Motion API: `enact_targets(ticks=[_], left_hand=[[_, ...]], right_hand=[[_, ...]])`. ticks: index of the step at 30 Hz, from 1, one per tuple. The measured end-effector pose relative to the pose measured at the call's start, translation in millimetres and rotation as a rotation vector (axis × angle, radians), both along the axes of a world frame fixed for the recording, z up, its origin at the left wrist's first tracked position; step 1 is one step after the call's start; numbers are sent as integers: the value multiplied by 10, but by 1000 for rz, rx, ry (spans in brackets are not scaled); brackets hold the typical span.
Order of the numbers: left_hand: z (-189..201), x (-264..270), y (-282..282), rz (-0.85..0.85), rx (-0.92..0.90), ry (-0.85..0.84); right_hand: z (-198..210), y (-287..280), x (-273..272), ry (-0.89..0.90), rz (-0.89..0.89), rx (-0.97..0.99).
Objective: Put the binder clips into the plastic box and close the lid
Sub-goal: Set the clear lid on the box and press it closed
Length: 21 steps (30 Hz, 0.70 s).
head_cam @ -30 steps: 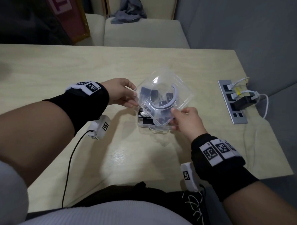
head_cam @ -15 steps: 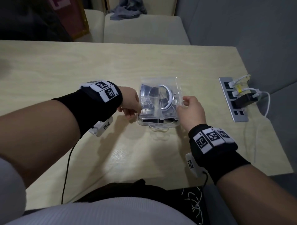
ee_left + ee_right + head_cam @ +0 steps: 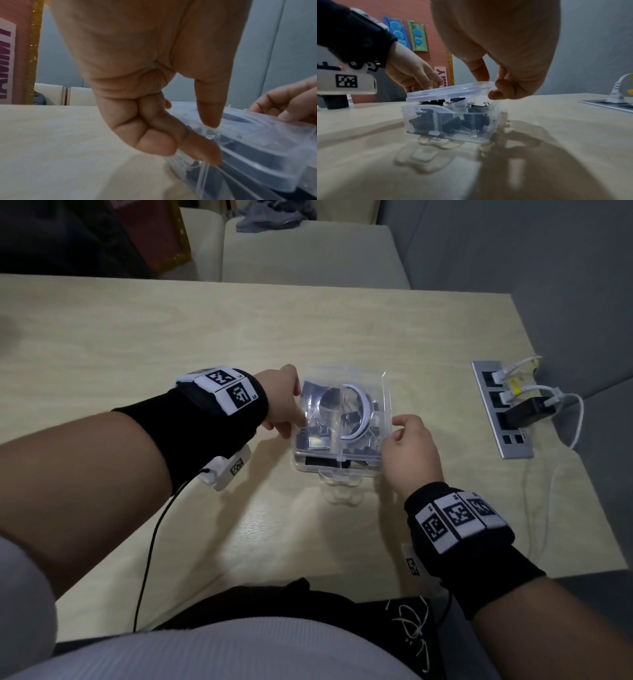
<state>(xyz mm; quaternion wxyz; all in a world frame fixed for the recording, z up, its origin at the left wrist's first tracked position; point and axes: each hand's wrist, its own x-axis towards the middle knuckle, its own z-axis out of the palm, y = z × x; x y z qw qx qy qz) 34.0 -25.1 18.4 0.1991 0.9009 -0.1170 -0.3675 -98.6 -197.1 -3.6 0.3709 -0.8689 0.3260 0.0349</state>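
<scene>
Now both hands are pinching opposite edges of the thin clear plastic lid (image 3: 450, 89), left hand (image 3: 284, 402) and right hand (image 3: 409, 450), which is likely flexing between them.

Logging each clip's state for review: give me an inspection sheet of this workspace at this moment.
Surface: pale wood-grain table, shadowed near the box.
Job's things: clear plastic box standing on the table; black binder clips inside; clear plastic lid lying over the box, its right side still raised above the rim, not closed.
Clutter: nothing seen.
Grippers: left hand pinches the lid's left edge; right hand pinches its right edge.
Cables: black cable from the left wrist unit; white cables plugged into a grey power strip.
Surroundings: cream chairs, grey cloth on one, grey wall.
</scene>
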Motion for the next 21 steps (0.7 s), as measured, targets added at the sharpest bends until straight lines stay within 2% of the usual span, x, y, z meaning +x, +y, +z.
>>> enact_targets(ticks=[5, 10, 12, 16, 19, 21], left_hand=[[10, -55, -45, -4, -12, 14], [36, -5, -39, -52, -17, 29], [49, 55, -57, -111, 45, -39], [-23, 195, -146, -208, 107, -300], [-67, 212, -240, -319, 82, -326], [-52, 220, -264, -302, 81, -332]], right_hand=[[-33, 46, -41, 62, 7, -6], [-37, 83, -106, 236, -26, 133], [-43, 82, -128, 269, -89, 186], [-31, 100, -188, 330, -244, 384], [-38, 153, -230, 424, -228, 571], [-55, 164, -232, 426, -223, 634]])
